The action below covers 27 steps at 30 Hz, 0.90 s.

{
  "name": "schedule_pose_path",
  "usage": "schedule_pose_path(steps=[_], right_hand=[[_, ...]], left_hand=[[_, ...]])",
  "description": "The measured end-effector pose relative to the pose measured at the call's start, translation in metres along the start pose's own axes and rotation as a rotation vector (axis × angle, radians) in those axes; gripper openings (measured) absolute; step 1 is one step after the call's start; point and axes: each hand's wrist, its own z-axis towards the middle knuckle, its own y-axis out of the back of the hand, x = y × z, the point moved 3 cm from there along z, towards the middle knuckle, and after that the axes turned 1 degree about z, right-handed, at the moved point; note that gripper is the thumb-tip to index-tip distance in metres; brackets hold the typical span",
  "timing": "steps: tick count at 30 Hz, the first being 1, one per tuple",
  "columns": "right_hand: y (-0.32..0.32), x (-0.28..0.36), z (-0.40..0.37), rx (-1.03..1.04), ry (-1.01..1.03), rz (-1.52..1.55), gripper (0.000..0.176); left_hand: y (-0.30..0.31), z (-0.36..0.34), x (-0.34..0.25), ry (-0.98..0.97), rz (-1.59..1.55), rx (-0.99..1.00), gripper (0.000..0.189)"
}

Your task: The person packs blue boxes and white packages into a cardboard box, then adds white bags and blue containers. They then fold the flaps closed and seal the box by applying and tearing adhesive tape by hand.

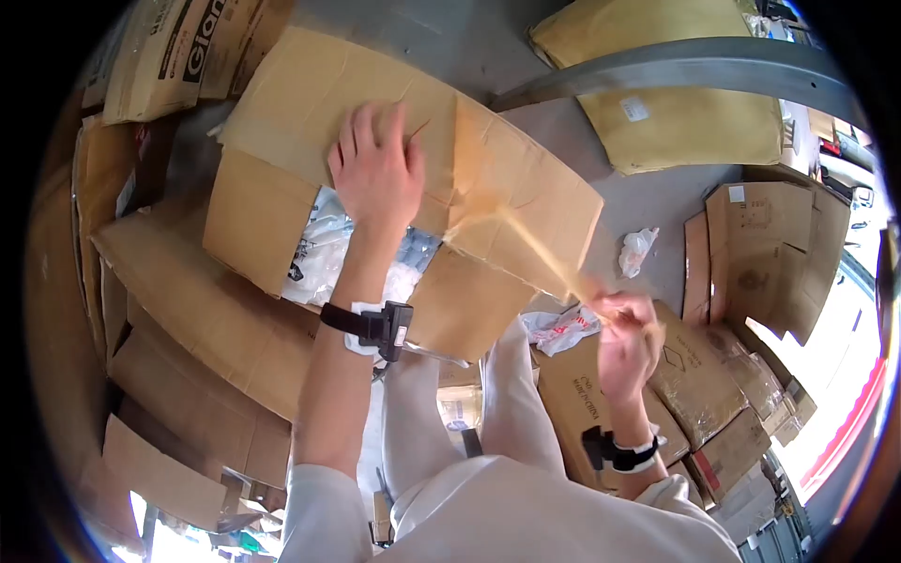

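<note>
A large cardboard box [282, 103] lies in front of me with its flaps folded partly over the top. Through a gap between the flaps, white and clear plastic bags [328, 246] show inside. My left hand [377, 178] rests flat on the far flap, fingers stretched out, with the forearm crossing the gap. My right hand [627, 342], slightly blurred, is closed on a strip of brown packing tape [537, 246]. This strip stretches up and left from the fingers to the box's right-hand flap, where motion smears it.
Other cartons stand at the left [197, 319] and lower right [694, 385]. A yellowish wrapped package [685, 127] lies behind a grey metal beam [676, 68]. A crumpled plastic bag [638, 251] is on the floor, and a white-and-red bag [563, 327] sits near my right knee.
</note>
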Motion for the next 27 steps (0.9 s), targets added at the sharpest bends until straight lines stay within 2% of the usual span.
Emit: schedule_pose_path(steps=[2,3,6,9,12,13,19,22,27], right_hand=[[-0.030,-0.001,0.024,-0.083,-0.176,0.838,0.017],[-0.045,0.005,0.036,-0.168,-0.232,0.963,0.019],[-0.072,-0.012,0.051,-0.214,-0.393,1.116,0.025],[-0.081,-0.030,0.025,-0.143,-0.690,0.787,0.043],[-0.038,-0.041,0.017,-0.198,-0.596,0.713,0.047],[-0.024,-0.039,0.021,-0.150,-0.627,0.714,0.048],[0.008,-0.017,-0.006,-0.050,-0.544,0.725,0.048],[0.030,-0.011,-0.019,-0.034,-0.487,0.730,0.046],[0.053,0.020,-0.039,-0.071,-0.420,0.598,0.053]], left_hand=[[-0.020,-0.013,0.006,-0.050,0.060,0.017,0.048],[-0.030,-0.018,0.007,-0.077,0.094,0.026,0.049],[-0.041,-0.021,0.000,0.002,0.088,0.024,0.052],[-0.051,-0.019,-0.004,0.039,0.119,-0.004,0.055],[-0.059,-0.025,-0.001,0.038,0.154,-0.028,0.056],[-0.060,-0.025,0.000,0.039,0.161,-0.027,0.056],[-0.064,-0.026,0.002,0.046,0.163,-0.012,0.058],[-0.066,-0.029,0.001,0.051,0.161,0.003,0.058],[-0.065,-0.030,-0.005,0.005,0.159,-0.008,0.056]])
